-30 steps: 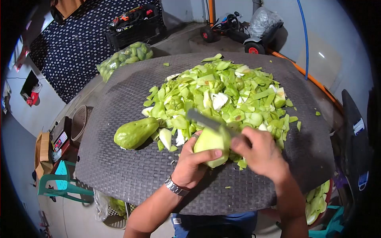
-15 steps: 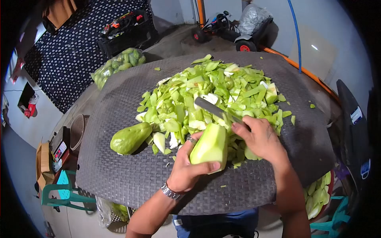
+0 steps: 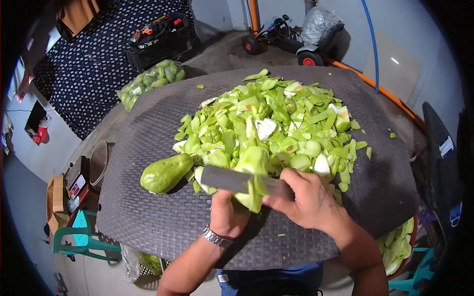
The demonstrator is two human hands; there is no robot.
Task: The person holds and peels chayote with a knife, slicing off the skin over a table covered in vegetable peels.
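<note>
My left hand (image 3: 228,216) is wrapped round a partly peeled chayote (image 3: 253,160) in front of the heap, its fingers partly hidden behind the blade. In my right hand (image 3: 312,198) is a knife (image 3: 224,178), its wide grey blade lying across the chayote and pointing left. A strip of green peel (image 3: 255,193) hangs over the blade, blurred by motion. Left of my hands, an unpeeled chayote (image 3: 167,173) lies on its side on the table. Just beyond them spreads a big heap of green peelings and pale offcuts (image 3: 232,113).
The dark woven-pattern table (image 3: 148,227) is under everything. Behind it stand a bag of chayotes (image 3: 153,79) and a wheeled cart (image 3: 306,56). A tub of peeled chayotes (image 3: 396,246) is below the right edge, a teal chair (image 3: 84,237) at the left.
My right hand has brought the knife down and left, from above the chayote to across it. The chayote has tilted in my left hand, and a peel strip now hangs at the blade.
</note>
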